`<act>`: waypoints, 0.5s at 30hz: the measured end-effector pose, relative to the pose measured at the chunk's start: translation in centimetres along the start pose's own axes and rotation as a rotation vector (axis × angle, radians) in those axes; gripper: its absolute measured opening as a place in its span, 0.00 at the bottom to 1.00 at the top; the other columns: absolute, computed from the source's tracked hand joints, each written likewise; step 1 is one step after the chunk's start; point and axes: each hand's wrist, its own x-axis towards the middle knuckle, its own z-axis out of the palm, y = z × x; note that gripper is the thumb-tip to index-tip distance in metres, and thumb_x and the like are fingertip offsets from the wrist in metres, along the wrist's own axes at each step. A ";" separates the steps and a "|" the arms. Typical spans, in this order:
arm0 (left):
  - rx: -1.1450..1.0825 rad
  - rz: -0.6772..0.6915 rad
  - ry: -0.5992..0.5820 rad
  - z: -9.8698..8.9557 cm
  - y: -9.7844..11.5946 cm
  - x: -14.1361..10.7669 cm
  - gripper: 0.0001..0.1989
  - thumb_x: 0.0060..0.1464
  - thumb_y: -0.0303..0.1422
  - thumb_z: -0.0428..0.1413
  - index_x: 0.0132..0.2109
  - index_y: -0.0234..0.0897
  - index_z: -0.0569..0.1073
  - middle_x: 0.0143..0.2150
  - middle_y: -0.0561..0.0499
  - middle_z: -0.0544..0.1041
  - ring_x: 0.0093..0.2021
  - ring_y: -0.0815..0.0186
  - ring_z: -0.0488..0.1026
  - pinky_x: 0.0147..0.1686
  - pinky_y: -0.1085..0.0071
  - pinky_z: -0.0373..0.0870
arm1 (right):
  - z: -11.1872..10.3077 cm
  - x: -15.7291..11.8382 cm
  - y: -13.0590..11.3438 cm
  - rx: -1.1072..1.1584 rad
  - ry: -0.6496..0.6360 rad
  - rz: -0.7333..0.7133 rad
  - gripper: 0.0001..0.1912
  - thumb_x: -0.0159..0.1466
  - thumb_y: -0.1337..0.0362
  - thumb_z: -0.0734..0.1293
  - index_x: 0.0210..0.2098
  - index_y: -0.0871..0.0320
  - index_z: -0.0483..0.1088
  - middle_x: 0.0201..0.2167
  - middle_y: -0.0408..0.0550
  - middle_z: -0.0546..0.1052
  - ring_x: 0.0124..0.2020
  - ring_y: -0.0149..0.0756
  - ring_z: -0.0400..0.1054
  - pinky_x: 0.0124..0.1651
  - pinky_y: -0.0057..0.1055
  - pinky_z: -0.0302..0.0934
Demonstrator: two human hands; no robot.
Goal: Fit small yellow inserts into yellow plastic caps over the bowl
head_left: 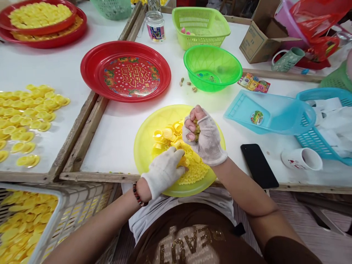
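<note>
A translucent yellow plate lies at the table's front edge, bearing a heap of small yellow pellets and several yellow plastic caps. My left hand, in a white fingerless glove, is low over the plate with thumb and fingers closed round a yellow plastic cap. Raised just above the heap, my right hand wears the same kind of glove. Its fingers are curled into a fist round a clump of yellow pellets, partly hidden by the fingers.
Beyond the plate stand a red tray, a green bowl and a lime basket. On the right are a blue scoop, a phone and a mug. Yellow discs cover the left table; a white crate holds more.
</note>
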 end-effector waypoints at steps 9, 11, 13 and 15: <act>-0.678 0.002 0.259 0.0 -0.5 -0.2 0.12 0.52 0.34 0.61 0.42 0.36 0.69 0.31 0.55 0.69 0.29 0.70 0.63 0.30 0.71 0.64 | 0.4 -0.5 0.4 0.002 -0.035 -0.008 0.21 0.64 0.49 0.71 0.29 0.54 0.58 0.19 0.32 0.63 0.15 0.22 0.57 0.17 0.22 0.48; -0.749 -0.007 0.255 0.3 -0.7 -0.2 0.12 0.53 0.35 0.61 0.42 0.35 0.70 0.29 0.56 0.67 0.28 0.70 0.61 0.29 0.72 0.62 | 0.6 -0.7 0.8 -0.030 -0.047 -0.024 0.21 0.64 0.49 0.70 0.29 0.54 0.58 0.19 0.33 0.63 0.15 0.23 0.58 0.17 0.22 0.47; -0.800 0.014 0.261 0.6 -0.8 -0.2 0.11 0.54 0.34 0.61 0.43 0.35 0.71 0.30 0.55 0.68 0.30 0.70 0.62 0.31 0.71 0.63 | 0.8 -0.9 1.2 -0.084 -0.065 -0.063 0.20 0.65 0.50 0.70 0.29 0.54 0.60 0.19 0.33 0.64 0.16 0.23 0.59 0.18 0.23 0.48; -0.842 0.047 0.272 0.8 -0.9 -0.2 0.11 0.55 0.34 0.60 0.42 0.35 0.70 0.33 0.53 0.70 0.32 0.69 0.64 0.33 0.71 0.65 | 0.8 -1.1 1.6 -0.140 -0.087 -0.121 0.19 0.67 0.51 0.69 0.29 0.55 0.61 0.19 0.34 0.64 0.16 0.23 0.60 0.19 0.23 0.51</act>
